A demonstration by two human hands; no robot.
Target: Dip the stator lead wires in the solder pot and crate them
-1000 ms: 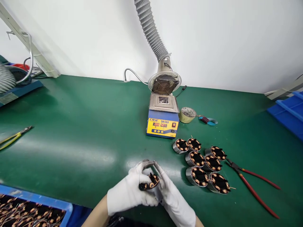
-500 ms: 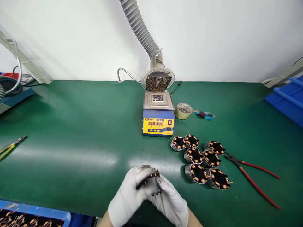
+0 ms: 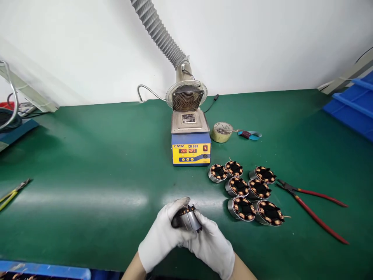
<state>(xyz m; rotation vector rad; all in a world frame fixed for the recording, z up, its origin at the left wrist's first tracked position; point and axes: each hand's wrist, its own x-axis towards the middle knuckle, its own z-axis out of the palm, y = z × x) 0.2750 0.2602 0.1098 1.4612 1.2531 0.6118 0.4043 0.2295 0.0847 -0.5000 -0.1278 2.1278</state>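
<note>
Between my two white-gloved hands is a motor stator [image 3: 189, 221], a silver metal ring with copper windings and black parts showing at its top. My left hand [image 3: 167, 227] curls around its left side, thumb low and fingers over the far edge. On the right, my right hand [image 3: 208, 241] grips it from the side and below; some of its fingers are hidden. Several similar wound stators [image 3: 243, 209] stand grouped on the green table to the right of my hands, copper coils facing up.
A blue and yellow solder pot [image 3: 190, 149] stands ahead under a ribbed exhaust hose [image 3: 160, 35]. Beside it sits a tape roll [image 3: 222, 133]. Red-handled pliers [image 3: 314, 217] lie right, yellow-handled pliers [image 3: 14, 193] left. Blue bins [image 3: 352, 112] are at the right and a blue crate [image 3: 43, 269] lower left.
The held stator has been turned, so more of its silver side and its windings show. My head view has shifted slightly, and the crate at lower left shows less.
</note>
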